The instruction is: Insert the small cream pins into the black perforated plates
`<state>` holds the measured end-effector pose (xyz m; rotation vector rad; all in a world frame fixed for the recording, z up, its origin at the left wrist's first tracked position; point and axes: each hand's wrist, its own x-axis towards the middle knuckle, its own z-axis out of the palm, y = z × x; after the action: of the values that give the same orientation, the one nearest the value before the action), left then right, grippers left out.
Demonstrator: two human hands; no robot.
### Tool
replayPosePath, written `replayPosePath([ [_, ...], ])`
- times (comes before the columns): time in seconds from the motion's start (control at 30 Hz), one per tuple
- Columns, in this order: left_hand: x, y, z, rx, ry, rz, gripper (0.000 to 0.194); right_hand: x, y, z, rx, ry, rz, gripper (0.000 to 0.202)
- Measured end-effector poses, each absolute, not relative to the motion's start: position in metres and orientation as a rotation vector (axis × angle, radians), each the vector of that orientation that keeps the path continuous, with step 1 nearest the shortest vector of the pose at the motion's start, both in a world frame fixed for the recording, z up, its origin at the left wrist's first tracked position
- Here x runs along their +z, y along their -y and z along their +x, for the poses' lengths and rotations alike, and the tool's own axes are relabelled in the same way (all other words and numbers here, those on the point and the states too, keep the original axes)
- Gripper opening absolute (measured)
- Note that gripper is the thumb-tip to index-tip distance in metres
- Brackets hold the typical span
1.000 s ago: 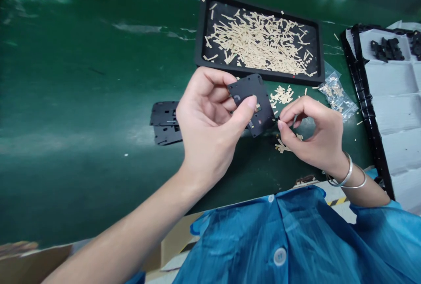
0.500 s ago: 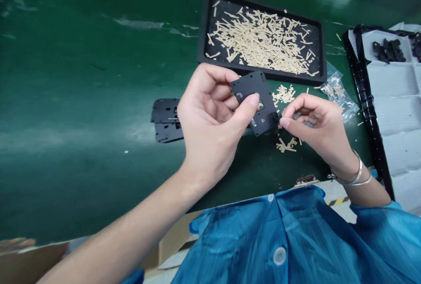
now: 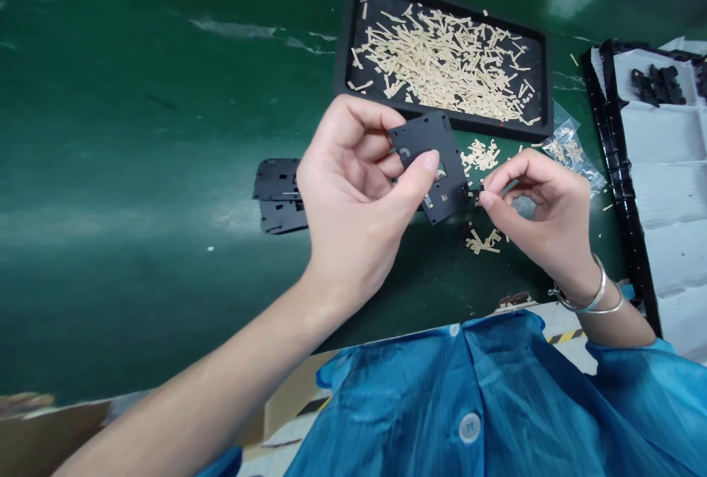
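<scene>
Right hand, pinching dark bit, slightly farther from black plate.

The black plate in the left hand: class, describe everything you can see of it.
The black plate is thin, roughly rectangular and matt, perhaps plastic, with small holes near its edges and larger cutouts further in. It is tilted above the green table. The left hand grips it, thumb across its face. The right hand pinches something small and dark by its edge; whether they join is unclear.

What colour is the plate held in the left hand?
The plate is black; the head view shows it best.
</scene>
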<state>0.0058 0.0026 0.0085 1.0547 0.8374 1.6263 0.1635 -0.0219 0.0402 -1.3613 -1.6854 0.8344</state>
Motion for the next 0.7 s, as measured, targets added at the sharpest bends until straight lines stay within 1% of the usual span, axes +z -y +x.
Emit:
replayPosePath([
  [0.17,0.0093,-0.0020,0.0045,1.599,-0.852,1.065,0.031,0.0392,0.0240,0.1621,0.716,1.773,-1.352,0.016],
  [0.33,0.0097,-0.0020,0.0033,1.572,-0.878,1.070,0.031,0.0390,0.0237,0.1627,0.746,1.761,-1.319,0.016],
  [0.43,0.0082,-0.0025,0.0042,1.599,-0.861,1.083,0.031,0.0403,0.0226,0.1627,0.838,1.721,-1.336,0.014],
  [0.7,0.0085,-0.0015,0.0064,1.616,-0.832,1.057,0.031,0.0420,0.0161,0.1646,1.213,1.498,-1.353,0.010],
])
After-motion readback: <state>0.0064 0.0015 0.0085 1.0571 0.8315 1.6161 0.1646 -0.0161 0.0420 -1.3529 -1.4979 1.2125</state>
